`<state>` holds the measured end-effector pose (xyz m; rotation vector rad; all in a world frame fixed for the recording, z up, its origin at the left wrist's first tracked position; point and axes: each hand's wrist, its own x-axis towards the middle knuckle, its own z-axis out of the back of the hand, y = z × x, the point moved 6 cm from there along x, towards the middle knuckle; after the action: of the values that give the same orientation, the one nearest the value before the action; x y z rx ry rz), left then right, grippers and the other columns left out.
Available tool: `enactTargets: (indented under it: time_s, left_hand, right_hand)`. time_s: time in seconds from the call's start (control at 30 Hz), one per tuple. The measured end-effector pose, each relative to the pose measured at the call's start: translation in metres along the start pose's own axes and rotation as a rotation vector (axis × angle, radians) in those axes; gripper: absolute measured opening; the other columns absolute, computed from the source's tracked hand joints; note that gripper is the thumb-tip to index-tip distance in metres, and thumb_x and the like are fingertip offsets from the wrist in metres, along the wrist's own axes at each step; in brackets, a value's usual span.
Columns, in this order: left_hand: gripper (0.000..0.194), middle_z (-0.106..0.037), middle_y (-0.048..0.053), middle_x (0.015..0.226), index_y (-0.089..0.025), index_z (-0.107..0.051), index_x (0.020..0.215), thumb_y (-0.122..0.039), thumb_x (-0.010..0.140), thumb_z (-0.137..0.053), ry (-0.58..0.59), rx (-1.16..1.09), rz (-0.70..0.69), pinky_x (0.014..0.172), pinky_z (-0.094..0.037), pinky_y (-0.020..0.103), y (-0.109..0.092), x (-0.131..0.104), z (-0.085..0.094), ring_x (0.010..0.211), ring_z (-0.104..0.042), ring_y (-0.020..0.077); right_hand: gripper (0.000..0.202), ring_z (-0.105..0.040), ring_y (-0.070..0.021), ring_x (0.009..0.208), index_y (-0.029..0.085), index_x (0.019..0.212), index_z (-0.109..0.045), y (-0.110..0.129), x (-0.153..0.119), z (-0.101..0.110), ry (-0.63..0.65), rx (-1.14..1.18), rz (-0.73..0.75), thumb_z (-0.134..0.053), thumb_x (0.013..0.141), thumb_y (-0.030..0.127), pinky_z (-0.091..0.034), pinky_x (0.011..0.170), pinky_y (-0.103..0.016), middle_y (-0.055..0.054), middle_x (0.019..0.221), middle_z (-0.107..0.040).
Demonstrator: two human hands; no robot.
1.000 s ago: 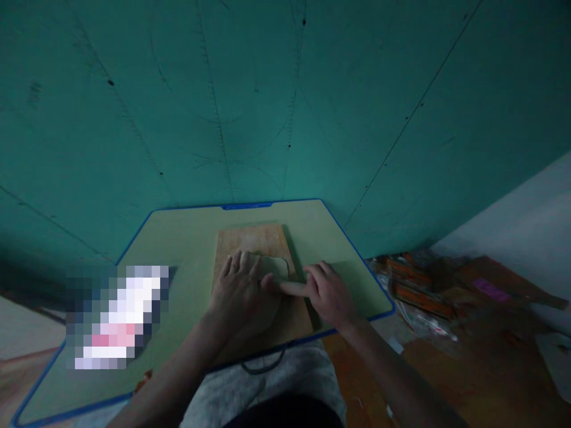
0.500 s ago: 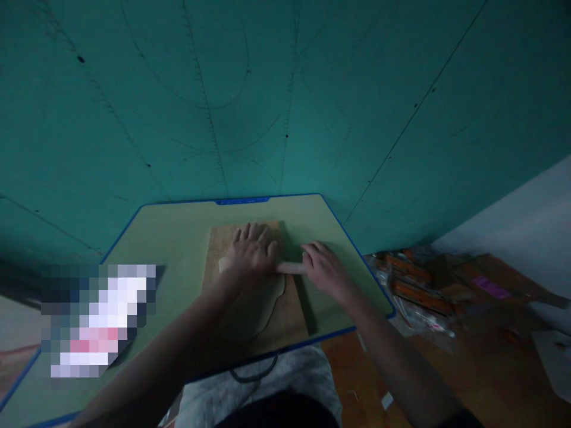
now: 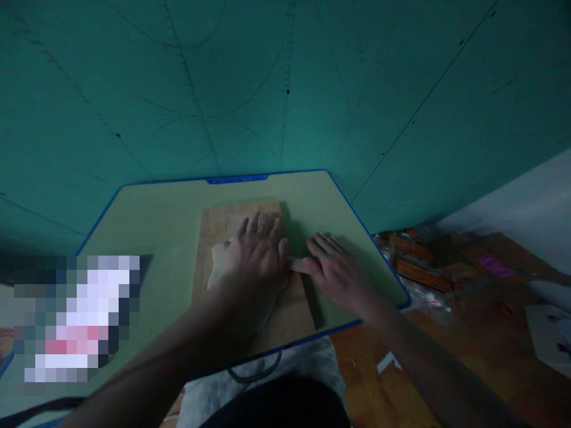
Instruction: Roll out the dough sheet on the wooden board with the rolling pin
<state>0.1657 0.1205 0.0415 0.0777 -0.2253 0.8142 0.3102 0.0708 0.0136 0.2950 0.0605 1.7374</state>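
Wooden board [image 3: 292, 324]: flat on table [image 3: 165, 223], presumably a firm bed for the dough [image 3: 218, 266] spread across its middle | your left hand [image 3: 259, 252]: above board, palm down over the rolling pin [image 3: 298, 265], fingers extended, unclenched, likely spreading pressure | your right hand [image 3: 335, 267]: just off board's right edge, unclenched over pin's end, probably steadying it

The 2 forearms [image 3: 178, 351] stretch forward, left hand [image 3: 256, 255] palm-down, right hand [image 3: 336, 270] with fingers [image 3: 326, 245] extended.
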Motion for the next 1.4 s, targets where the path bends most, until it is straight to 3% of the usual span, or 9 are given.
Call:
enactTargets:
  time_s: [0.17, 0.27, 0.57, 0.67, 0.87, 1.0, 1.13, 1.27, 1.4]
  left_hand:
    - [0.056, -0.048, 0.017, 0.154, -0.011, -0.048, 0.147, -0.040, 0.102, -0.030, 0.124, -0.056, 0.205, 0.117, -0.030, 0.056, 0.027, 0.058, -0.029, 0.145, -0.038, 0.0374]
    - [0.057, -0.047, 0.019, 0.154, -0.009, -0.048, 0.147, -0.040, 0.102, -0.032, 0.105, -0.087, 0.238, 0.118, -0.029, 0.056, 0.028, 0.062, -0.027, 0.146, -0.037, 0.0375]
    - [0.068, -0.045, 0.027, 0.152, -0.001, -0.042, 0.146, -0.051, 0.102, -0.029, -0.076, -0.038, 0.044, 0.119, -0.032, 0.053, -0.007, -0.060, 0.004, 0.146, -0.038, 0.0376]
    - [0.067, -0.043, 0.025, 0.155, -0.004, -0.036, 0.149, -0.050, 0.102, -0.027, -0.095, -0.020, 0.005, 0.118, -0.034, 0.054, -0.008, -0.077, 0.005, 0.148, -0.035, 0.0355]
    - [0.046, -0.050, 0.018, 0.150, -0.011, -0.061, 0.127, -0.034, 0.105, -0.027, 0.046, -0.016, -0.047, 0.121, -0.028, 0.051, -0.005, -0.015, 0.001, 0.147, -0.037, 0.0338]
    - [0.052, -0.052, 0.020, 0.148, -0.008, -0.056, 0.137, -0.040, 0.105, -0.028, 0.136, -0.053, 0.079, 0.117, -0.034, 0.051, 0.015, 0.043, -0.013, 0.143, -0.042, 0.0356]
    - [0.054, -0.055, 0.019, 0.146, -0.011, -0.057, 0.136, -0.042, 0.106, -0.026, 0.143, -0.088, 0.143, 0.115, -0.036, 0.053, 0.026, 0.070, -0.020, 0.142, -0.044, 0.0350]
    - [0.051, -0.053, 0.020, 0.147, -0.010, -0.061, 0.132, -0.043, 0.104, -0.034, 0.025, -0.037, 0.204, 0.116, -0.034, 0.054, 0.018, 0.050, -0.011, 0.143, -0.043, 0.0364]
    - [0.043, -0.054, 0.019, 0.147, -0.013, -0.063, 0.127, -0.039, 0.103, -0.039, -0.058, -0.050, 0.137, 0.116, -0.036, 0.055, -0.002, -0.009, 0.005, 0.141, -0.045, 0.0366]
  right_hand:
    - [0.048, -0.040, -0.0337, 0.145, 0.011, 0.137, -0.060, -0.031, 0.049, -0.004, 0.117, -0.048, -0.108, -0.037, 0.106, 0.039, -0.026, 0.121, -0.058, -0.020, 0.149, -0.053]
    - [0.042, -0.039, -0.0347, 0.146, 0.014, 0.134, -0.063, -0.028, 0.053, -0.002, 0.162, -0.074, -0.079, -0.038, 0.106, 0.033, -0.026, 0.120, -0.060, -0.018, 0.148, -0.055]
    - [0.053, -0.047, -0.0306, 0.142, 0.011, 0.148, -0.047, 0.038, -0.050, 0.008, 0.032, 0.045, 0.106, -0.038, 0.104, 0.039, -0.040, 0.118, -0.051, -0.018, 0.155, -0.047]
    - [0.057, -0.043, -0.0314, 0.144, 0.010, 0.151, -0.043, 0.048, -0.066, 0.010, -0.001, 0.070, 0.125, -0.041, 0.103, 0.041, -0.040, 0.117, -0.052, -0.019, 0.158, -0.040]
    - [0.055, -0.040, -0.0324, 0.146, 0.006, 0.136, -0.060, 0.019, -0.012, 0.007, 0.077, -0.016, 0.054, -0.033, 0.106, 0.043, -0.029, 0.123, -0.053, -0.021, 0.154, -0.047]
    - [0.053, -0.034, -0.0320, 0.149, 0.007, 0.123, -0.067, -0.010, 0.035, 0.010, 0.106, -0.076, 0.005, -0.031, 0.107, 0.042, -0.022, 0.123, -0.054, -0.021, 0.156, -0.044]
    - [0.050, -0.036, -0.0335, 0.148, 0.007, 0.126, -0.065, -0.026, 0.060, 0.009, 0.152, -0.120, -0.059, -0.029, 0.108, 0.036, -0.025, 0.120, -0.057, -0.023, 0.152, -0.048]
    - [0.049, -0.041, -0.0314, 0.145, 0.008, 0.127, -0.066, -0.014, 0.048, 0.011, 0.097, -0.102, -0.037, -0.028, 0.108, 0.032, -0.027, 0.120, -0.053, -0.022, 0.146, -0.055]
    - [0.042, -0.049, -0.0321, 0.137, 0.013, 0.129, -0.065, 0.012, 0.006, 0.013, -0.058, -0.090, 0.044, -0.044, 0.104, 0.039, -0.033, 0.116, -0.051, -0.018, 0.141, -0.060]
